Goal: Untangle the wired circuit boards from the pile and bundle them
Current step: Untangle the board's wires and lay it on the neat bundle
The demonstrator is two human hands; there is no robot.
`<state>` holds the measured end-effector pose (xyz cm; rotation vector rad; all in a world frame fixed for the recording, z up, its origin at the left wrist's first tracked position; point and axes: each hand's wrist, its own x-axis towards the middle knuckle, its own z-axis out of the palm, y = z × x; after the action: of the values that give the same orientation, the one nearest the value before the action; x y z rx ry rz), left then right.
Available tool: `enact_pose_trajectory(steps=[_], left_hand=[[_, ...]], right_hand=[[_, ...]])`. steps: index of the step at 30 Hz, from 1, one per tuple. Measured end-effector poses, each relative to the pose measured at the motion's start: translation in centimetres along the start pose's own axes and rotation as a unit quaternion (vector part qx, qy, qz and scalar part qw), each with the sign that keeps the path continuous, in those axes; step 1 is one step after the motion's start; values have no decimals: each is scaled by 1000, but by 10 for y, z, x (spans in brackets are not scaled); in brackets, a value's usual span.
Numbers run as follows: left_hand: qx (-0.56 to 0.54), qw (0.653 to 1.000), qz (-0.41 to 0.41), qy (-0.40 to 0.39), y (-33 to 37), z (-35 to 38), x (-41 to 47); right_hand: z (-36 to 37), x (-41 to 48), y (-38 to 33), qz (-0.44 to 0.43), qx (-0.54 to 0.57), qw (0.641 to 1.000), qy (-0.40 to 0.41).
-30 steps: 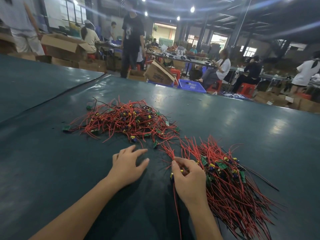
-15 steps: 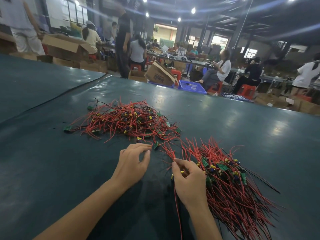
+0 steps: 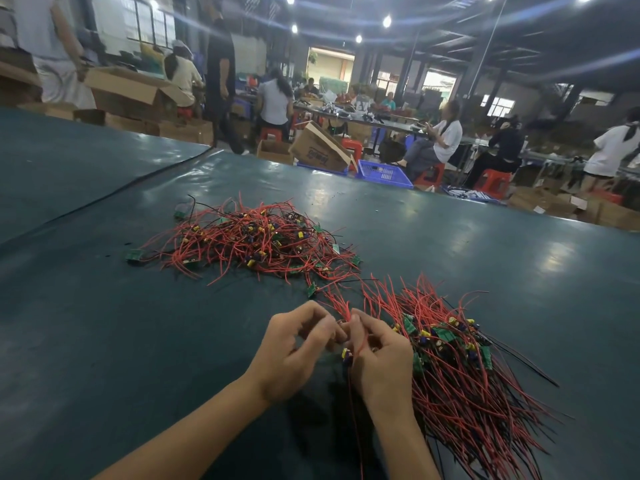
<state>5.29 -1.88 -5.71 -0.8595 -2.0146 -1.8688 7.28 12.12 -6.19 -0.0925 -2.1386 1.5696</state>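
A head-worn view looks down at a dark green table [image 3: 104,341] in a large workshop. At lower centre of the frame two bare forearms reach in, and the hands meet just above the table. The right hand [image 3: 381,362] is curled round one wired circuit board [image 3: 346,355], a small part with a yellow component showing beside the thumb; its red wire crosses the thumb and trails down toward the bottom edge of the frame. The left hand [image 3: 294,355] is just left of it, fingers bent, fingertips touching the right hand's fingertips where the red wire ends stick up; whether the left hand actually pinches the wire cannot be told. Directly right of the hands, filling the lower right of the frame, lies a bundle [image 3: 467,393] of boards with their red and black wires combed roughly the same way, green boards gathered near its upper end. Above the hands, at centre left, sits the tangled pile [image 3: 252,244] of red wires and small green boards, a few strands reaching down to the bundle. Beyond the far table edge, across the upper frame, people [image 3: 440,140] sit on red stools [image 3: 491,178] at long benches, with a blue basket [image 3: 384,173] and a tipped cardboard box [image 3: 318,150] on the floor.
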Motion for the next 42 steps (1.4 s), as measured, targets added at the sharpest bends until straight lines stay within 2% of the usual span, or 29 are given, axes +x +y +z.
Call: enact_pose_trajectory(steps=[5,7,9,12,18,25,31,34,39,42], left_hand=[[0,975,-204,-92,-5,0,7],[-33,956,-273,-99,-9,4,7],[-67,947,-303,-86,-11,5,7],[-72,953,-288,-58,-13,4,9],[-75,969,-236,27,-17,4,10],[-78,974,-187,97,-17,1,11],[-51,987,-144,54,-10,1,10],[-44,987,-151,23,-8,1,9],[-67,977,-199,-20,-8,-1,11],[-93,973,-212,2,-7,-1,11]], right_hand=[[-1,1,-9,-10,75,994,75],[0,0,-12,3,125,988,93],[1,0,-15,24,190,976,104],[1,-1,-18,33,231,968,93],[1,-3,-21,27,245,966,83],[0,-2,-20,76,206,974,56],[3,-3,-20,88,186,979,-1],[4,-3,-22,90,194,976,-40],[1,-3,-26,165,280,944,-52],[0,-3,-27,189,320,927,-48]])
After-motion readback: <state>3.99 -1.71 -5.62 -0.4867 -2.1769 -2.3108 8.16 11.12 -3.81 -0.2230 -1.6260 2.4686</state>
